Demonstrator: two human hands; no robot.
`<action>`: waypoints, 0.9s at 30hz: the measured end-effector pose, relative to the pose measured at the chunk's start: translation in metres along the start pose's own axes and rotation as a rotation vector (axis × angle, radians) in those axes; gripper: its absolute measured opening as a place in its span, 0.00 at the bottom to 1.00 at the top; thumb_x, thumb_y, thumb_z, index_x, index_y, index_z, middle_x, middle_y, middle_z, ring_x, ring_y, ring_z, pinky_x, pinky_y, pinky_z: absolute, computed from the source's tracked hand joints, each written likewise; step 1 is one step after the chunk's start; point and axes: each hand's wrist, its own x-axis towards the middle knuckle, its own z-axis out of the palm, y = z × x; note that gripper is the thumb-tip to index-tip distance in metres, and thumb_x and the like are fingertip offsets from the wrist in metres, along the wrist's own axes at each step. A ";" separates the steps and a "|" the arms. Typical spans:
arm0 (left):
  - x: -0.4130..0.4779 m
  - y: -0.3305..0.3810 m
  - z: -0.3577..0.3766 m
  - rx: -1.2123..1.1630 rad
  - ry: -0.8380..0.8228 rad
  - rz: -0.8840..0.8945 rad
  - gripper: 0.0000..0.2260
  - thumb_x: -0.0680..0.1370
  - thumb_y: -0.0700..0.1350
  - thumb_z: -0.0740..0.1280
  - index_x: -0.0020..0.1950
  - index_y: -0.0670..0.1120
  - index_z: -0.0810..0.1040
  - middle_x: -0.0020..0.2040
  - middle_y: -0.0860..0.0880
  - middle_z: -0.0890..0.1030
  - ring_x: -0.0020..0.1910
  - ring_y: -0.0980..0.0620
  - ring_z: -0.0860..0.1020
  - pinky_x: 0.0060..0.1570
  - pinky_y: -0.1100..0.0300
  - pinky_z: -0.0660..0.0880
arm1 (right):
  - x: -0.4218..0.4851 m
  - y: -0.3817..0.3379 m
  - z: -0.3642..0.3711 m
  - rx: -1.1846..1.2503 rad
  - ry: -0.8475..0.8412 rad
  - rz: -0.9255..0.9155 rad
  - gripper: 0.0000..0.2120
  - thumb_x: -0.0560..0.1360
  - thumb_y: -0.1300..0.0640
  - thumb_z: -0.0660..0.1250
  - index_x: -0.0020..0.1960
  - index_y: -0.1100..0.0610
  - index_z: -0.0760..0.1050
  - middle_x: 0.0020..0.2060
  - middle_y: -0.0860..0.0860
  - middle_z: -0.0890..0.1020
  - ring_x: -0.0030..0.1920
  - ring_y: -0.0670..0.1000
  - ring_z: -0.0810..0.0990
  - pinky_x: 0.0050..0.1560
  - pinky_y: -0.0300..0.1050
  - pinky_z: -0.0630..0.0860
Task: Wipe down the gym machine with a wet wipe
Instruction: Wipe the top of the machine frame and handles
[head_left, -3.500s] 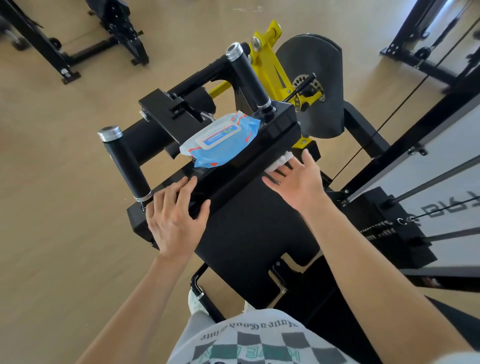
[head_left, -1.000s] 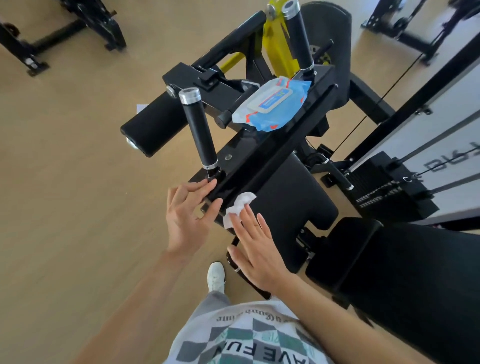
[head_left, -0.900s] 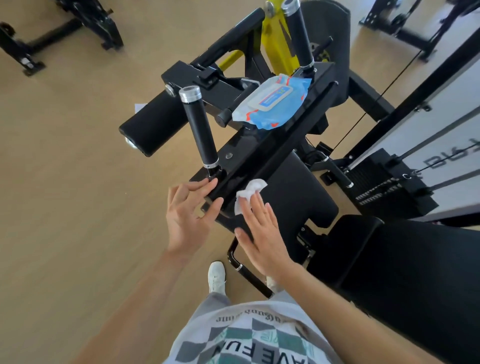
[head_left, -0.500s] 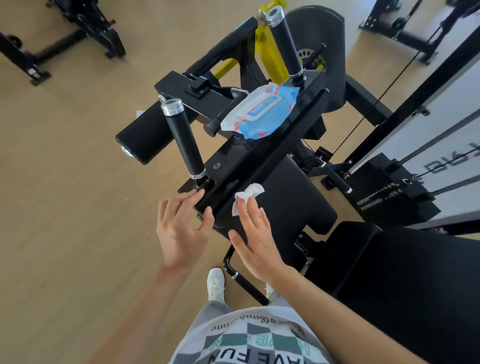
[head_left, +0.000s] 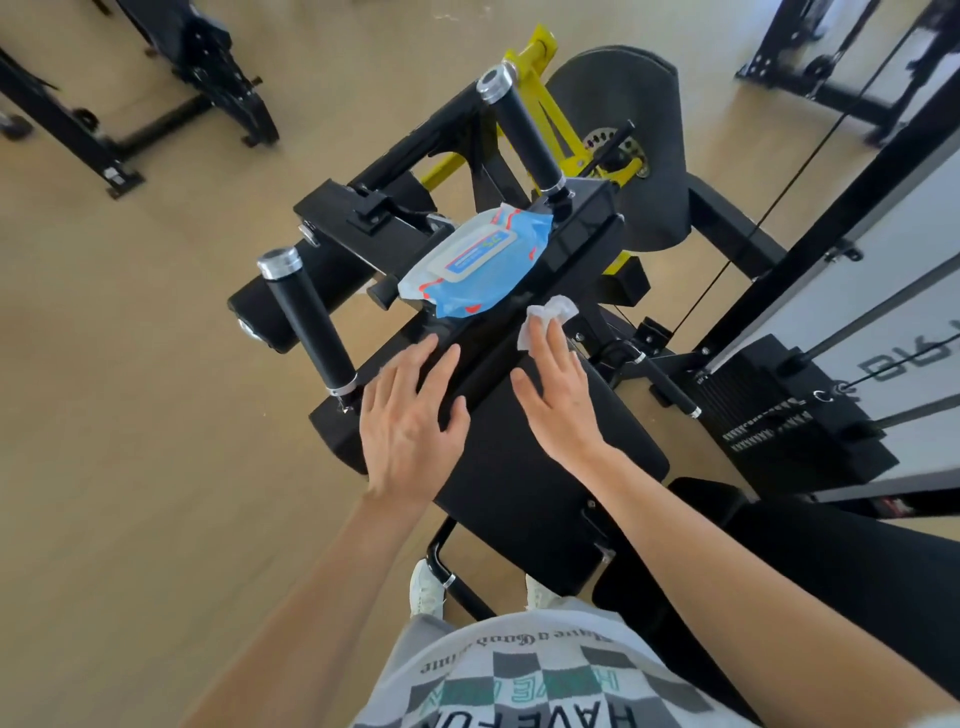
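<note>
The black gym machine has a sloped arm pad (head_left: 524, 467) topped by a glossy black ledge (head_left: 582, 228) with two upright grip handles (head_left: 311, 322). A white wet wipe (head_left: 545, 317) lies crumpled on the ledge's near edge under the straight fingers of my right hand (head_left: 556, 400), which presses it flat. My left hand (head_left: 410, 421) rests open, palm down, on the ledge beside the near-left handle. A blue wet-wipe pack (head_left: 478, 265) lies on the ledge's top.
A yellow lever arm (head_left: 535, 67) and a black cam disc (head_left: 623, 135) stand behind the ledge. The weight stack (head_left: 795, 415) and cable frame are at the right. Another machine's black base (head_left: 104, 119) sits on the wooden floor at the upper left.
My right hand has slid the wipe along the ledge's edge from its left end toward the right, up to just below the pack. My left hand shifted slightly onto the ledge.
</note>
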 end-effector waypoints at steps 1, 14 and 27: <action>0.005 0.006 0.004 0.006 -0.005 -0.011 0.22 0.76 0.45 0.72 0.71 0.47 0.78 0.70 0.47 0.77 0.67 0.46 0.76 0.65 0.50 0.74 | -0.003 0.003 0.000 -0.005 -0.019 -0.024 0.32 0.85 0.51 0.57 0.83 0.45 0.44 0.82 0.44 0.46 0.81 0.43 0.40 0.81 0.54 0.43; 0.020 0.029 0.040 0.226 0.117 -0.070 0.17 0.78 0.48 0.70 0.66 0.49 0.81 0.65 0.47 0.79 0.62 0.46 0.77 0.61 0.49 0.72 | 0.043 0.042 -0.039 -0.013 -0.030 -0.069 0.30 0.85 0.50 0.54 0.83 0.43 0.44 0.82 0.44 0.45 0.80 0.41 0.36 0.81 0.55 0.40; 0.022 0.040 0.049 0.233 0.197 -0.110 0.17 0.76 0.48 0.71 0.65 0.48 0.82 0.63 0.45 0.80 0.59 0.43 0.77 0.57 0.47 0.72 | 0.017 0.044 -0.032 -0.102 -0.150 -0.257 0.33 0.84 0.50 0.58 0.83 0.46 0.44 0.82 0.47 0.43 0.81 0.46 0.36 0.81 0.56 0.41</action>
